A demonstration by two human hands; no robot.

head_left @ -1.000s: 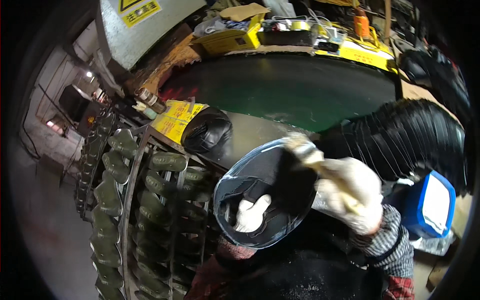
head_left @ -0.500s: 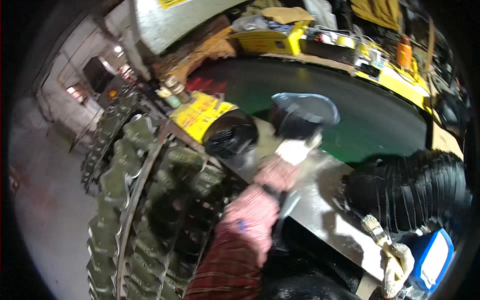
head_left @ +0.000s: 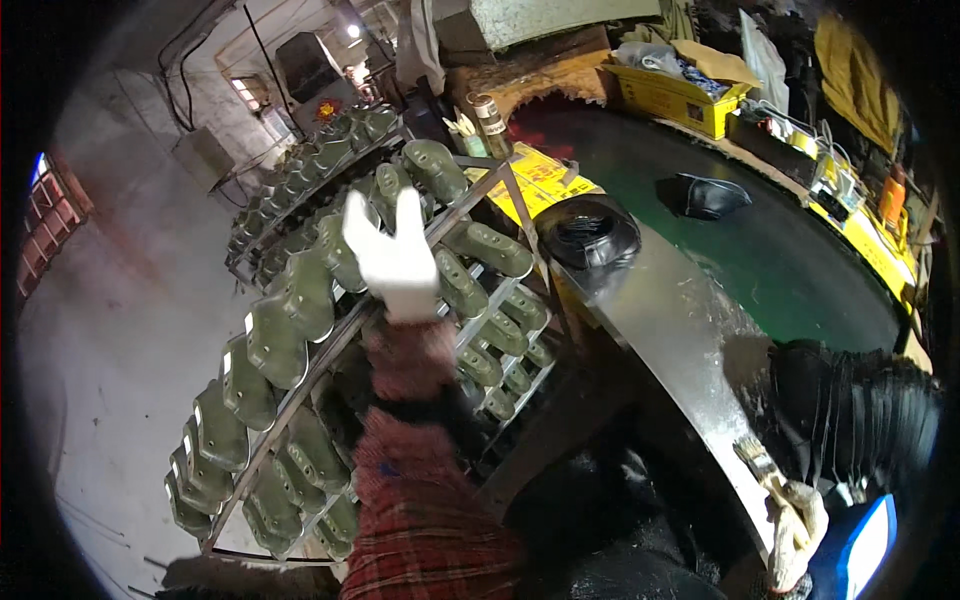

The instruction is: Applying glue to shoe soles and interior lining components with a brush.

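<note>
My left hand (head_left: 395,258), in a white glove, is raised in front of a rack (head_left: 470,199) of olive-green shoe lasts (head_left: 275,340). Its thumb and fingers are spread, and nothing shows in them. Whether it touches a last I cannot tell. At the lower right, my gloved right hand (head_left: 798,530) is closed round a paintbrush (head_left: 758,462), bristles pointing up and left. Close by it stands a thick stack of black sheet-like pieces (head_left: 850,400). A single black piece (head_left: 710,195) lies on the dark green tabletop (head_left: 790,270).
A metal-topped bench (head_left: 670,310) runs between the rack and the stack. On it sits a round black bundle (head_left: 590,240) beside yellow printed sheets (head_left: 545,180). A blue container (head_left: 870,550) is at the lower right; a yellow box (head_left: 670,100) stands at the back.
My left hand has let go of the black piece, which now lies on the green tabletop, and has swung left to the rack. The view has turned left. My right hand keeps the brush.
</note>
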